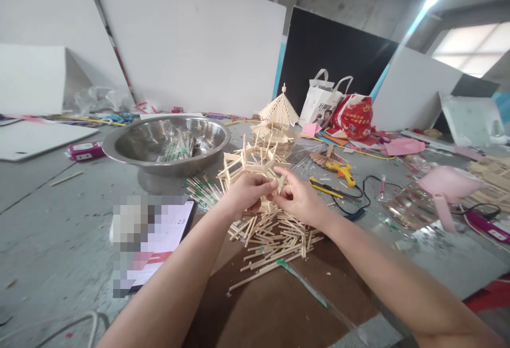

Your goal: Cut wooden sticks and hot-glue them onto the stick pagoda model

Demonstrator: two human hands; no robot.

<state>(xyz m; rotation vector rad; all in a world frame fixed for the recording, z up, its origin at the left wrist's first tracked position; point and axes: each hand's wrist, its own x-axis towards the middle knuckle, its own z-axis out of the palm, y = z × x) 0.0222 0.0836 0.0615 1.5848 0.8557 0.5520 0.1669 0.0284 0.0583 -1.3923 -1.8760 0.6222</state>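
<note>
A lattice frame of wooden sticks (pixel 255 159) stands in the middle, partly behind my hands. My left hand (pixel 253 191) is closed at its near side, thumb and forefinger pinched together; what they grip is too small to make out. My right hand (pixel 297 199) meets it there, thumb and bent fingers closed around something hidden, with the forefinger reaching toward the frame. Below both hands lies a loose pile of wooden sticks (pixel 274 236) on a brown board (pixel 295 305). A pagoda model (pixel 279 111) with a pointed stick roof rises behind the frame.
A steel basin (pixel 131 151) holding packaged sticks sits at left. A tablet-like screen (pixel 171 236) lies near my left forearm. To the right are a yellow glue gun (pixel 342 172), a yellow utility knife (pixel 326 188) and a pink-lidded jug (pixel 418 199). Bags (pixel 353 117) stand behind.
</note>
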